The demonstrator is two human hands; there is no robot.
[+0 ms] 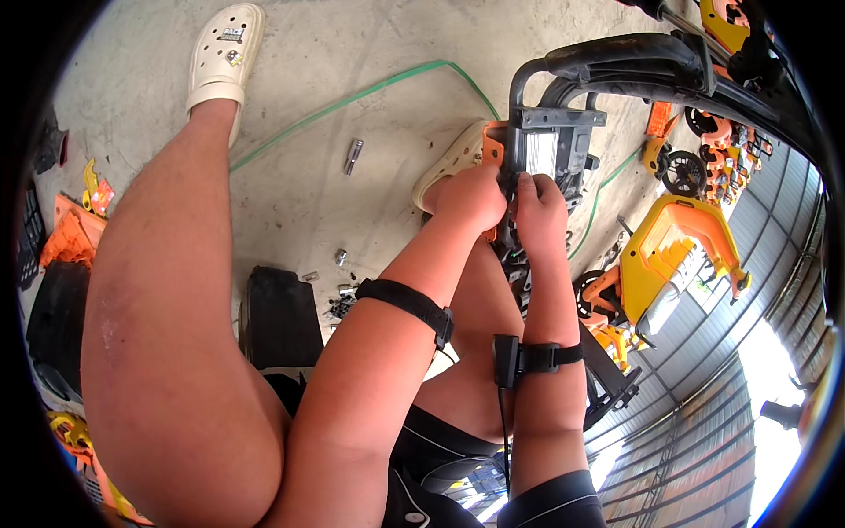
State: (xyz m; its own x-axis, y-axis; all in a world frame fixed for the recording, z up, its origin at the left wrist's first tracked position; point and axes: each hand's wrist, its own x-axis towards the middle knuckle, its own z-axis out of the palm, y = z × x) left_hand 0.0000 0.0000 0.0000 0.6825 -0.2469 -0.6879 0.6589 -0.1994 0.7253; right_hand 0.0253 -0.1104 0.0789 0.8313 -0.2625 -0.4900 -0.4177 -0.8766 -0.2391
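Note:
In front of me stands a black tubular vehicle frame (634, 66) with a black box-like housing (572, 145) that carries a pale label. An orange bracket (493, 145) runs along the housing's left edge. My left hand (478, 195) is closed against the lower part of this bracket, its fingertips hidden. Just to the right, my right hand (540, 207) is closed at the housing's lower left edge, with thumb and fingers pressed together. Whatever lies between the fingers of either hand is too small or hidden to make out. Both hands are close together, nearly touching.
On the concrete floor lie a metal socket extension (353, 157), a small socket (341, 256) and a pile of dark fasteners (341, 306). A green hose (352, 99) curves behind the frame. Yellow body panels (673, 255) stand at right, orange parts (75, 229) at left.

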